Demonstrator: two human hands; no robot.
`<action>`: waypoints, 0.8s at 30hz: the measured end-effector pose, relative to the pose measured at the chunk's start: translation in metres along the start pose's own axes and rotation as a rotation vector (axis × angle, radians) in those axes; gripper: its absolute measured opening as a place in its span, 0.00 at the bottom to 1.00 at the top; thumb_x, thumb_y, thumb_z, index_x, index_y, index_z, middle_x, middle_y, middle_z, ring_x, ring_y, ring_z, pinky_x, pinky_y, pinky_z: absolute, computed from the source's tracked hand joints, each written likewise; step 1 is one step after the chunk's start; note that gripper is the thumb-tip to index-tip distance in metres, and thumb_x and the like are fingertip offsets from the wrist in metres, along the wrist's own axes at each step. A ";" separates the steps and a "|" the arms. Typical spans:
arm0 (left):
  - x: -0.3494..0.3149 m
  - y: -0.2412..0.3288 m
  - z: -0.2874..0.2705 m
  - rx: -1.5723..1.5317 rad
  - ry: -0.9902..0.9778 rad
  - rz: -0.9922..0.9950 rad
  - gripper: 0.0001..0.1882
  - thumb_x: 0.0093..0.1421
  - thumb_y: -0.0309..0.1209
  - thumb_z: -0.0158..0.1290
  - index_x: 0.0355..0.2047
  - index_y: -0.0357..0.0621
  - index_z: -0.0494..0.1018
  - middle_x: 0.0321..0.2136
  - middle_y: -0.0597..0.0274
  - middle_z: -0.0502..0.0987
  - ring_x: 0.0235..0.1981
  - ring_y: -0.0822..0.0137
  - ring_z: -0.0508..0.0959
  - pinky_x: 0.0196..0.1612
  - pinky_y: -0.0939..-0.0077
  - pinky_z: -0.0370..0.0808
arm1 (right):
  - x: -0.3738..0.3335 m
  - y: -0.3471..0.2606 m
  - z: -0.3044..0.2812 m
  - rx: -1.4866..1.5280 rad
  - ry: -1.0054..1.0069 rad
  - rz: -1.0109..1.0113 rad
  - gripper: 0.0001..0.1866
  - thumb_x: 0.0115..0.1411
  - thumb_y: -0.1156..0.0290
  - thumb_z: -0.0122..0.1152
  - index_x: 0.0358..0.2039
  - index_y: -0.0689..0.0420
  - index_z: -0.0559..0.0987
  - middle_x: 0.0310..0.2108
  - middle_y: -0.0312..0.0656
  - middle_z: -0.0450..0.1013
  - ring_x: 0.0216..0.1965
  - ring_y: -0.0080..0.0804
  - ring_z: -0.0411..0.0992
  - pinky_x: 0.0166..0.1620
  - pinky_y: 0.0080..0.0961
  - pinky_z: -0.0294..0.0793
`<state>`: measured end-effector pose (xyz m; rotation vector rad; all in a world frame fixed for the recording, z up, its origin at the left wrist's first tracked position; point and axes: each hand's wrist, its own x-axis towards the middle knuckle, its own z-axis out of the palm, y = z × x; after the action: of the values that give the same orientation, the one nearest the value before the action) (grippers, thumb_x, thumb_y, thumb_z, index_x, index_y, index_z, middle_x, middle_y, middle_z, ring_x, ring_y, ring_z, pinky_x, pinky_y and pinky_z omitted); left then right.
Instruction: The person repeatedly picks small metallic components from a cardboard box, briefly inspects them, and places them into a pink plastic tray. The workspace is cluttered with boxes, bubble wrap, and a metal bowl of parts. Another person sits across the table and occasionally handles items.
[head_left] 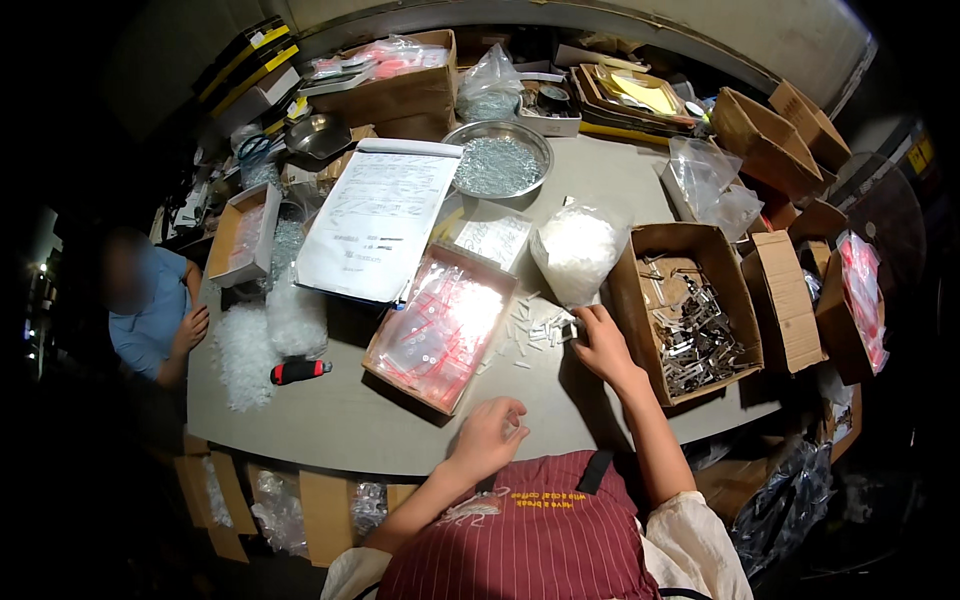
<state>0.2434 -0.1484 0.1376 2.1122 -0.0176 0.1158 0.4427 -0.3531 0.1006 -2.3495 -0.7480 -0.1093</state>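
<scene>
My right hand [598,343] reaches onto the grey table [330,420] and pinches at a scatter of small white plastic pieces [535,330], just below a clear bag of white pieces [578,250]. My left hand [490,432] rests near the table's front edge with fingers curled; whether it holds anything is hidden. A flat cardboard box of small clear zip bags with red strips [440,325] lies between the hands and slightly left.
An open cardboard box of metal parts [695,330] stands right of my right hand. A paper pad [375,215], a metal bowl of screws [497,160], a red-handled tool [300,371] and heaps of clear bags [265,335] lie left. Another person [155,300] sits at far left.
</scene>
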 end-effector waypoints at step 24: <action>0.014 -0.002 0.018 -0.247 -0.084 -0.116 0.16 0.57 0.26 0.62 0.44 0.41 0.71 0.38 0.50 0.80 0.41 0.45 0.80 0.43 0.57 0.76 | -0.050 -0.115 -0.048 0.302 -0.253 -0.339 0.12 0.58 0.74 0.70 0.42 0.62 0.82 0.37 0.44 0.79 0.31 0.39 0.78 0.34 0.30 0.77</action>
<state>0.2585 -0.1623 0.1285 1.8651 0.0389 -0.0430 0.3440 -0.3357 0.1898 -1.9542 -1.1947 0.1491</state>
